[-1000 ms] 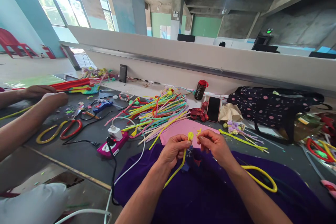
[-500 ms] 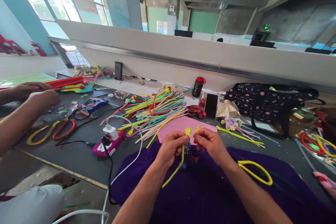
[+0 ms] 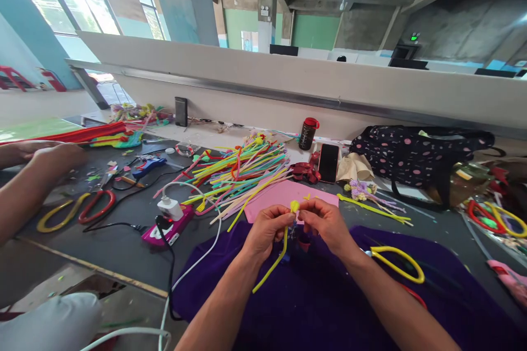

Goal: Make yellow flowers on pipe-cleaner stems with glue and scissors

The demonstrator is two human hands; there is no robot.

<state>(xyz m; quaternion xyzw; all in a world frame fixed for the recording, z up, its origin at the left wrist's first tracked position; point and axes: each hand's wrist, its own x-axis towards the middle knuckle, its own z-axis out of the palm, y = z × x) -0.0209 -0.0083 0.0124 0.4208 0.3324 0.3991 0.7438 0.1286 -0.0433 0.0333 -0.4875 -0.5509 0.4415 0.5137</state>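
Note:
My left hand [image 3: 269, 230] is closed in a pinch on a yellow pipe cleaner [image 3: 274, 273]. The stem hangs below the fingers, and a small bunched yellow head [image 3: 295, 206] sticks up above them. My right hand [image 3: 325, 225] is closed too, its thumb and finger pressed together against the base of that head, beside the left fingertips. Exactly what the right fingertips pinch is partly hidden. A tiny yellow piece [image 3: 307, 196] shows just above the right fingers, over a pink sheet [image 3: 263, 197]. Dark purple cloth [image 3: 313, 301] spreads beneath both hands.
A heap of coloured pipe cleaners [image 3: 247, 167] lies ahead. Left are a purple power strip [image 3: 181, 225], cables and scissors [image 3: 99, 205]; another person's hands [image 3: 49, 159] work there. Yellow-handled scissors [image 3: 397, 263] rest by my right forearm. Beyond stand a bottle [image 3: 308, 134], phone [image 3: 329, 162] and bag [image 3: 411, 164].
My right hand has moved left, closing the small gap to the left fingertips at the yellow head. The left hand keeps its pinch. The view has shifted slightly.

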